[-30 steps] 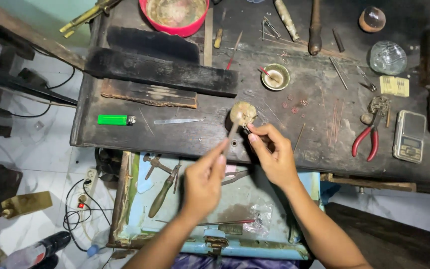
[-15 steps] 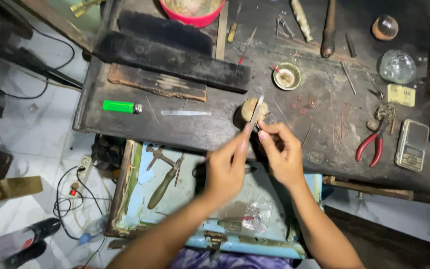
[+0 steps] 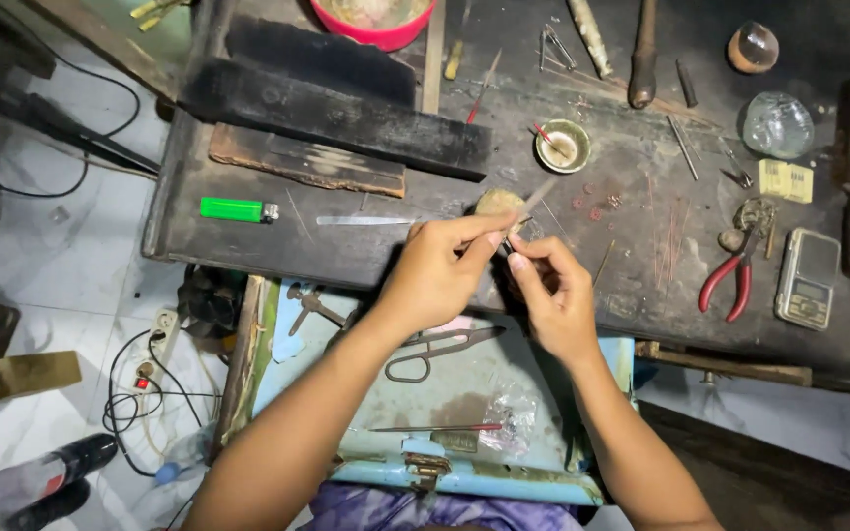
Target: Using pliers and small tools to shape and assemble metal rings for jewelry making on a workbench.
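Pinching a thin metal tool [image 3: 528,202] at frame centre, the left hand [image 3: 435,275] angles its tip toward a tan pad [image 3: 497,204] on the dark bench [image 3: 346,246]. The right hand [image 3: 553,290] presses thumb and forefinger together on something too small to make out. A slip seems the likeliest fault: the piece could drop over the bench edge into the blue drawer [image 3: 563,472] below, among scissors [image 3: 440,349]. Pliers [image 3: 730,280], a brass dish [image 3: 563,146] and a green lighter [image 3: 236,209] ring the hands; open bench lies just left of them.
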